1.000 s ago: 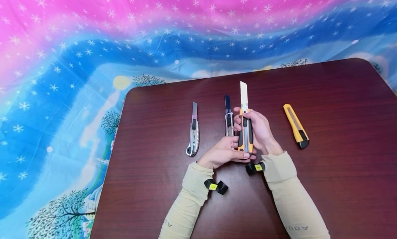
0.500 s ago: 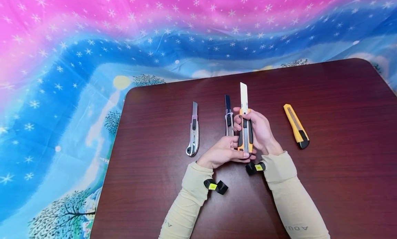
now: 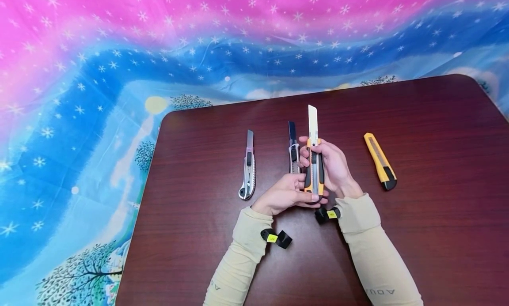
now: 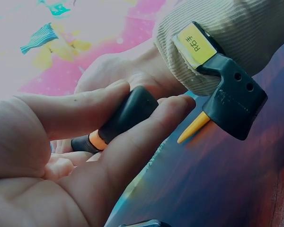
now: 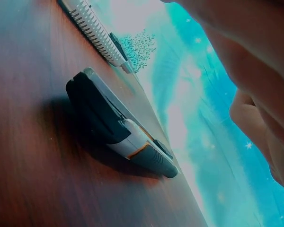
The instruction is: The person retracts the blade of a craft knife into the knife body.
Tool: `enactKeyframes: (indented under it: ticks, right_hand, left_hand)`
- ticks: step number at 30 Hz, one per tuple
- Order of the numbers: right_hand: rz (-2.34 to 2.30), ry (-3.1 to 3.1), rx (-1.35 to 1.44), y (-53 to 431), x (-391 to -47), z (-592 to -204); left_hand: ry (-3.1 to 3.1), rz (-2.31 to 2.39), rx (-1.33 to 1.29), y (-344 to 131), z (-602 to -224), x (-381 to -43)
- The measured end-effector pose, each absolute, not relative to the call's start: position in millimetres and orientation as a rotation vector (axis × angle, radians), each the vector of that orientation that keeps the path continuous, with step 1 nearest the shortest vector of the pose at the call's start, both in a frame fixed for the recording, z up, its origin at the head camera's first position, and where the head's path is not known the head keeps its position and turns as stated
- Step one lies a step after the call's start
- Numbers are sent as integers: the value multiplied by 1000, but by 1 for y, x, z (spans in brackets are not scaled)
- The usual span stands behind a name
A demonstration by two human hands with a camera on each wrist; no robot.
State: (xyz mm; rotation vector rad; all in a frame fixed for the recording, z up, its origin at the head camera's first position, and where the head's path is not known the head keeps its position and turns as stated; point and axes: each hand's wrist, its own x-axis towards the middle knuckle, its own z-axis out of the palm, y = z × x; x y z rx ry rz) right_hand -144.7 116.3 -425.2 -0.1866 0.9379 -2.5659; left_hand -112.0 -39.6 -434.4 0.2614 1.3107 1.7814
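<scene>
Both hands hold an orange-and-black box cutter (image 3: 314, 175) upright over the table, its wide pale blade pointing away. My left hand (image 3: 280, 193) pinches its butt end between thumb and fingers; in the left wrist view the black end (image 4: 135, 108) shows between them. Higher up, my right hand (image 3: 336, 167) grips the body from the right, thumb on the front just under the blade. Beside it on the table lies a dark-bladed box cutter (image 3: 293, 156), its lower part hidden by my left hand. Another, silver box cutter (image 3: 248, 173) lies to the left.
A yellow box cutter (image 3: 377, 158) lies at the right on the dark red wooden table (image 3: 437, 200). Behind the table hangs a pink and blue snowflake cloth (image 3: 254, 45). Each wrist carries a small black camera mount (image 3: 283, 239).
The hands and the orange-and-black box cutter stay nearly still, with only a tiny shift. The other box cutters lie where they were.
</scene>
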Motion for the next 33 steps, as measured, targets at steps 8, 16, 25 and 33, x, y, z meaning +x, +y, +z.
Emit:
enactKeyframes:
  ticks: [8,16,25,33]
  right_hand:
    - [-2575,892,-199,116,-144,-426]
    - [-2573,838,-232,117,-145,-426]
    - [-2578,797,-271,116,-145,-427]
    - [-2571,807,-291,116,-145,-428]
  left_hand:
    - [1302,1793,265,-41,-436,-112]
    - [1305,1800,274,-41,-436,-113]
    - [1296,1802,287,-43,-434,-112]
    - [1290,1797,296,-43,-434,-113]
